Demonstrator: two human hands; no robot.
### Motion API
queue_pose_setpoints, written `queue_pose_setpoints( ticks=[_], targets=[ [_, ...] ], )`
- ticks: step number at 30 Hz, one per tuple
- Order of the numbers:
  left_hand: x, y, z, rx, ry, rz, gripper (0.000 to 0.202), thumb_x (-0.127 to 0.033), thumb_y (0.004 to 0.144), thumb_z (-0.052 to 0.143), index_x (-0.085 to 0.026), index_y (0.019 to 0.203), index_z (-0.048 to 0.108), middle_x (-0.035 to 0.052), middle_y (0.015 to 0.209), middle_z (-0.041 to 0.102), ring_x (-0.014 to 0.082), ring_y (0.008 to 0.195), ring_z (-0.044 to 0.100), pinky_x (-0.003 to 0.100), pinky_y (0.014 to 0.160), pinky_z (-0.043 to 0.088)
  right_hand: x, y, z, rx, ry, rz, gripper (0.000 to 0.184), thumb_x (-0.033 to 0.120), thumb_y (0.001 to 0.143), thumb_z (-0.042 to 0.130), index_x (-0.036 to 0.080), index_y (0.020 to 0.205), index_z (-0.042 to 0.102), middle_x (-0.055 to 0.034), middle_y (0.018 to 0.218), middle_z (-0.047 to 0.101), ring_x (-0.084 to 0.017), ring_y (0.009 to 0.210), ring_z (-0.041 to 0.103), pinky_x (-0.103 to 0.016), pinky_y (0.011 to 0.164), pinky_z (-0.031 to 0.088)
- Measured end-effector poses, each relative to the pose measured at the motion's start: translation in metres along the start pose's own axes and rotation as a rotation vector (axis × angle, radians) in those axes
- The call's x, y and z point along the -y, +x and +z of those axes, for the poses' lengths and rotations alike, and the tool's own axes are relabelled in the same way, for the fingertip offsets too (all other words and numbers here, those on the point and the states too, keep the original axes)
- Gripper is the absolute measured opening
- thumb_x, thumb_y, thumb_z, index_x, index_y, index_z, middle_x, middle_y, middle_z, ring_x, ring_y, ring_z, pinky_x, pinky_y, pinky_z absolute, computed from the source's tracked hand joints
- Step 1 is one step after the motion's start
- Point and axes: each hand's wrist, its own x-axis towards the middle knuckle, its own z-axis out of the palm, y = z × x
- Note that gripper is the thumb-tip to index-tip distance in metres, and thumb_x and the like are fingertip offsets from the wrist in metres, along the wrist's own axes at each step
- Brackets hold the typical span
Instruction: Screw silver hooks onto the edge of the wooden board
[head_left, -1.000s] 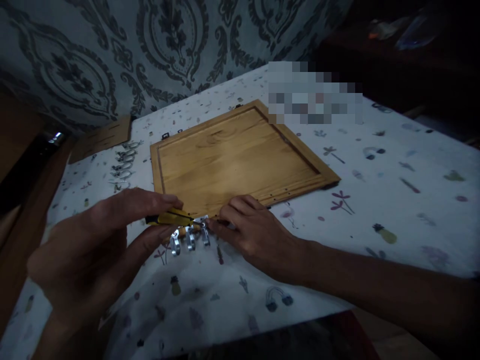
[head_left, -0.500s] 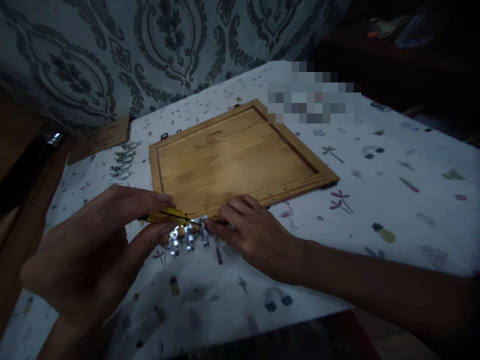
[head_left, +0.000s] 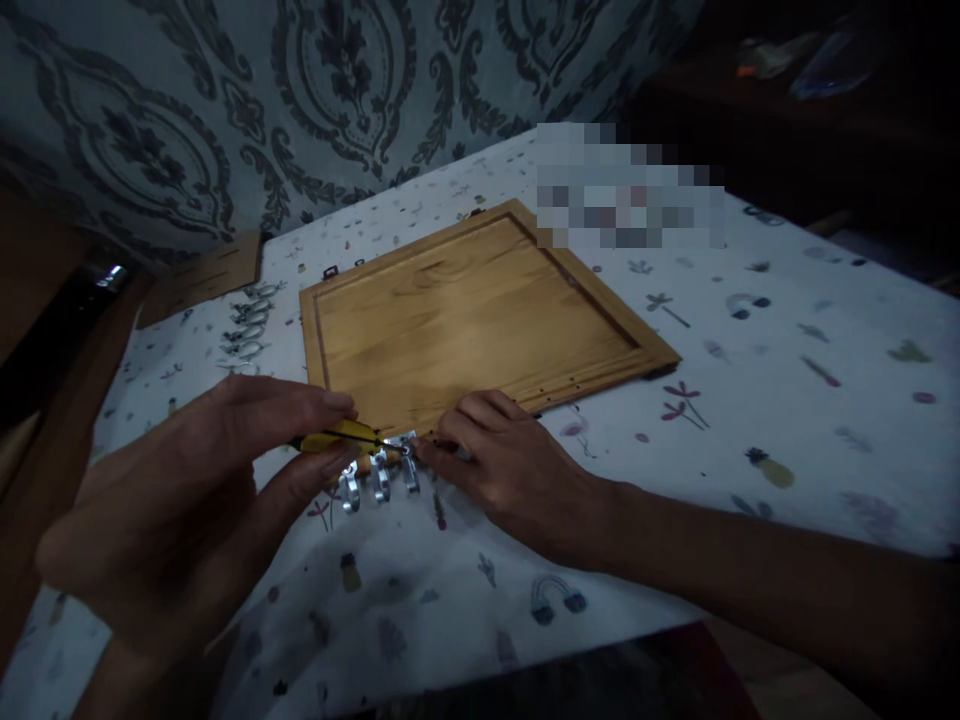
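A wooden panel (head_left: 465, 310) with a raised frame lies flat. Along its near edge, several small holes show, and three shiny metal hooks (head_left: 380, 477) sit side by side at the left end. My left hand (head_left: 217, 480) pinches a small yellow-and-black screwdriver (head_left: 341, 437) between thumb and fingers. Its tip meets the rightmost hook (head_left: 409, 462), at the screw. My right hand (head_left: 499, 460) is closed over the panel's near edge, its fingertips against that same hook; what lies beneath the fingers is hidden.
More metal hooks (head_left: 251, 320) lie in a row left of the panel, near a flat piece of cardboard (head_left: 199, 275). A patterned white cloth (head_left: 645, 540) covers the table. Behind it hangs patterned fabric (head_left: 337, 90). A blurred-out patch covers the far right corner.
The screwdriver has turned slightly in my left fingers, which have shifted a little to the right. My right hand, the hooks and the panel stay in place.
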Motion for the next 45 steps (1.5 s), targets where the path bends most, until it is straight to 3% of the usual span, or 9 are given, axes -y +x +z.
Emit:
queue_pose_setpoints(
  ticks=[4, 9, 21, 29, 36, 41, 45],
  targets=[
    [0.005, 0.001, -0.009, 0.027, -0.024, 0.025, 0.027, -0.017, 0.073, 0.077, -0.029, 0.097, 0.074, -0.0024, 0.085, 0.074, 0.0179, 0.073, 0.067, 0.034, 0.061, 0.055, 0.000, 0.000, -0.001, 0.004, -0.002, -0.002, 0.018, 0.007, 0.093, 0.048, 0.011, 0.096, 0.065, -0.0076, 0.084, 0.059, -0.020, 0.081, 0.042, -0.035, 0.074, 0.033],
    [0.013, 0.001, -0.015, 0.062, 0.003, 0.032, 0.037, -0.010, 0.075, 0.072, -0.029, 0.106, 0.069, -0.0043, 0.094, 0.072, 0.0169, 0.085, 0.067, 0.032, 0.073, 0.055, -0.001, 0.001, -0.003, 0.014, -0.004, -0.013, 0.021, 0.009, 0.096, 0.044, 0.012, 0.096, 0.065, -0.0081, 0.084, 0.059, -0.020, 0.080, 0.043, -0.036, 0.073, 0.035],
    [0.007, 0.002, -0.003, 0.041, -0.031, -0.009, 0.027, -0.011, 0.072, 0.076, -0.023, 0.096, 0.073, -0.0021, 0.086, 0.073, 0.0148, 0.079, 0.067, 0.026, 0.062, 0.053, -0.001, 0.000, -0.002, 0.002, -0.015, -0.017, 0.016, 0.010, 0.094, 0.049, 0.012, 0.097, 0.065, -0.0076, 0.085, 0.059, -0.020, 0.080, 0.042, -0.035, 0.073, 0.036],
    [0.007, 0.001, -0.005, 0.015, 0.057, -0.007, 0.031, -0.013, 0.070, 0.077, -0.029, 0.096, 0.073, -0.0046, 0.084, 0.073, 0.0159, 0.074, 0.066, 0.030, 0.059, 0.051, -0.001, 0.001, -0.003, 0.015, 0.000, -0.008, 0.020, 0.009, 0.096, 0.045, 0.012, 0.097, 0.065, -0.0079, 0.085, 0.059, -0.020, 0.080, 0.042, -0.035, 0.073, 0.036],
    [0.007, -0.004, -0.004, -0.023, 0.069, 0.033, 0.043, -0.013, 0.072, 0.077, -0.034, 0.108, 0.070, -0.0048, 0.093, 0.072, 0.0151, 0.080, 0.065, 0.031, 0.067, 0.052, -0.001, -0.001, -0.002, 0.038, 0.000, -0.001, 0.018, 0.011, 0.096, 0.046, 0.014, 0.099, 0.064, -0.0077, 0.085, 0.059, -0.020, 0.082, 0.042, -0.036, 0.074, 0.034],
    [0.010, -0.008, -0.006, 0.002, 0.177, 0.031, 0.039, -0.029, 0.072, 0.080, -0.030, 0.109, 0.068, -0.0055, 0.087, 0.069, 0.0118, 0.067, 0.061, 0.029, 0.049, 0.042, -0.001, 0.000, -0.003, 0.026, 0.003, -0.002, 0.020, 0.010, 0.096, 0.044, 0.013, 0.096, 0.064, -0.0077, 0.085, 0.059, -0.020, 0.081, 0.043, -0.035, 0.074, 0.035],
    [0.008, -0.010, -0.006, -0.039, 0.250, -0.067, 0.036, -0.037, 0.068, 0.083, -0.027, 0.100, 0.071, -0.0056, 0.084, 0.069, 0.0120, 0.068, 0.063, 0.030, 0.052, 0.042, 0.000, 0.000, -0.003, 0.017, -0.004, 0.002, 0.019, 0.011, 0.096, 0.045, 0.013, 0.094, 0.064, -0.0071, 0.085, 0.059, -0.020, 0.081, 0.043, -0.035, 0.075, 0.036]
  ],
)
